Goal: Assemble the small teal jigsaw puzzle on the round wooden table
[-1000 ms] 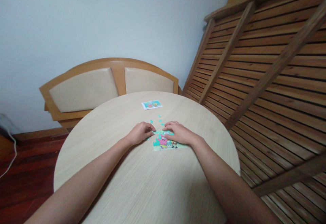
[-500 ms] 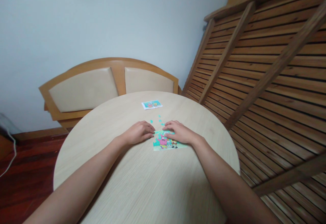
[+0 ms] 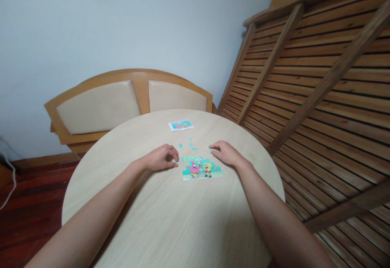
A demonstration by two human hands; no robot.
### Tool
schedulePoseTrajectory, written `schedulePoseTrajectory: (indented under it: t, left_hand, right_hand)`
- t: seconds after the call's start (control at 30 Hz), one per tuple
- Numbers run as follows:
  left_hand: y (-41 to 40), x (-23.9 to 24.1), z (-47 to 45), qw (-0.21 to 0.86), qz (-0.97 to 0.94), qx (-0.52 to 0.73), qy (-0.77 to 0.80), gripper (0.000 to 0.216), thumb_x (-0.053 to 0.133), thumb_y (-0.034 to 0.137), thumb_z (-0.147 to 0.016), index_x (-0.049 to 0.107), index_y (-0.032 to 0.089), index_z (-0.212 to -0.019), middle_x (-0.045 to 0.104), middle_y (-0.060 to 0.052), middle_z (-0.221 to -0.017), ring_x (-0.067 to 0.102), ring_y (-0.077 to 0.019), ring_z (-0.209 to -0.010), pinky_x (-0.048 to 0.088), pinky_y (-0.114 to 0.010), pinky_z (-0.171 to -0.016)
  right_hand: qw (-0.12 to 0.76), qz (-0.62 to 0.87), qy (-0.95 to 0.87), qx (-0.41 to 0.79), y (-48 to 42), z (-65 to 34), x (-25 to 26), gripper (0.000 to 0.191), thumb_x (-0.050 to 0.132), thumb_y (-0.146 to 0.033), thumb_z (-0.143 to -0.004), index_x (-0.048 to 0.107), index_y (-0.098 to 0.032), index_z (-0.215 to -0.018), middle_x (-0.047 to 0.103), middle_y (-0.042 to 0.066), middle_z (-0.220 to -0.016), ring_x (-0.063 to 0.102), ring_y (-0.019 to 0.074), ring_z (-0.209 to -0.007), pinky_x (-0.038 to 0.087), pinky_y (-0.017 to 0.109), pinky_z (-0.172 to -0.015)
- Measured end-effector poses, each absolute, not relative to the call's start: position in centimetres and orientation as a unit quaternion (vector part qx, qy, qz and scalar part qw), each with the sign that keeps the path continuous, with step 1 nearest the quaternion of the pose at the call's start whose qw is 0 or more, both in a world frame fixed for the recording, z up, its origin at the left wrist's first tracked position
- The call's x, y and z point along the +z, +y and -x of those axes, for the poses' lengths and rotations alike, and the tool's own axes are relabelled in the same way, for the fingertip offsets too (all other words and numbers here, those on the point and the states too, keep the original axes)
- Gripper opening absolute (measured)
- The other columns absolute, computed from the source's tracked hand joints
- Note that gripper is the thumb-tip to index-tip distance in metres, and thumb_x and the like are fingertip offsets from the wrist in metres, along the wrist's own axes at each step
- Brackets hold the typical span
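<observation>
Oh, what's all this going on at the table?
Someone has a cartoon puzzle partly assembled on a round table. The left hand is curled just left of it, its grip unclear; the right hand is at a small teal piece. More loose pieces and a picture card lie beyond the puzzle.

I can see a partly assembled jigsaw (image 3: 198, 172) lying flat on the table (image 3: 152, 227), its bottom edge straight, its upper right side stepped and ragged. It shows 3 cartoon figures on turquoise: 1 pink at left, 1 pale in the middle, 1 yellow and square at right. Just beyond its top edge, 4 loose turquoise pieces (image 3: 194, 149) lie scattered, apart from it. 1 more small turquoise piece (image 3: 209, 149) sits at the right hand's (image 3: 210, 149) fingertips; whether it's gripped, I can't tell.
</observation>
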State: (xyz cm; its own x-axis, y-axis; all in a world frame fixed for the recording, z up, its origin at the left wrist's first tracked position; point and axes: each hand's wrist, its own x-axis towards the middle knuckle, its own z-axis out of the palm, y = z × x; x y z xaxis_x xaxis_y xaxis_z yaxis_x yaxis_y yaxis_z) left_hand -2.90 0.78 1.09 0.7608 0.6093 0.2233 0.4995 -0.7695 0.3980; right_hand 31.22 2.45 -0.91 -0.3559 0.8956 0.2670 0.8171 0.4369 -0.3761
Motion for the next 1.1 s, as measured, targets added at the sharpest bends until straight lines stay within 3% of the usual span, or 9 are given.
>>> schedulePoseTrajectory:
  t: [0.33, 0.6, 0.8, 0.97, 1.1]
  left_hand:
    - [1.2, 0.4, 2.8, 0.033, -0.899, 0.187, 0.394, 0.020, 0.055, 0.031, -0.095, 0.071, 0.020, -0.098, 0.072, -0.007, -0.101, 0.063, -0.0217, -0.095, 0.046, -0.035, -0.090]
    - [0.1, 0.4, 1.0, 0.043, -0.923, 0.194, 0.329, 0.021, 0.051, 0.027, -0.096, 0.066, 0.020, -0.109, 0.069, -0.008, -0.107, 0.062, -0.0223, -0.102, 0.047, -0.037, -0.093]
    - [0.7, -0.3, 1.8, 0.033, -0.917, 0.206, 0.341, 0.021, 0.050, 0.027, -0.097, 0.065, 0.021, -0.111, 0.069, -0.008, -0.111, 0.062, -0.0225, -0.105, 0.048, -0.039, -0.095]
    - [0.5, -0.2, 1.6, 0.044, -0.919, 0.204, 0.335, 0.023, 0.050, 0.030, -0.098, 0.064, 0.020, -0.113, 0.069, -0.009, -0.112, 0.062, -0.0231, -0.106, 0.048, -0.039, -0.096]
    - [0.3, -0.1, 1.3, 0.053, -0.920, 0.202, 0.331, 0.025, 0.049, 0.032, -0.099, 0.064, 0.019, -0.113, 0.068, -0.010, -0.112, 0.062, -0.0234, -0.106, 0.048, -0.040, -0.096]
  right_hand:
    - [0.220, 0.535, -0.811, 0.086, 2.0, -30.5, -0.6, 0.029, 0.065, -0.037, -0.086, 0.076, -0.020, -0.107, 0.073, 0.010, -0.110, 0.065, 0.0250, -0.104, 0.047, 0.038, -0.097]
    - [0.247, 0.465, -0.840, 0.130, 2.4, -30.5, -1.0, 0.030, 0.052, -0.015, -0.091, 0.077, -0.023, -0.105, 0.073, 0.007, -0.107, 0.066, 0.0204, -0.100, 0.049, 0.035, -0.096]
    - [0.257, 0.502, -0.816, 0.125, 2.5, -30.8, -1.1, 0.023, 0.065, -0.021, -0.084, 0.077, -0.018, -0.104, 0.073, 0.011, -0.106, 0.067, 0.0244, -0.098, 0.050, 0.037, -0.093]
    - [0.266, 0.460, -0.832, 0.158, 2.5, -30.7, -1.1, 0.024, 0.058, -0.015, -0.088, 0.079, -0.021, -0.097, 0.072, 0.008, -0.102, 0.066, 0.0208, -0.095, 0.049, 0.034, -0.092]
    - [0.267, 0.493, -0.813, 0.159, 2.4, -30.6, -1.1, 0.021, 0.067, -0.028, -0.085, 0.077, -0.017, -0.100, 0.072, 0.011, -0.104, 0.066, 0.0224, -0.096, 0.050, 0.034, -0.090]
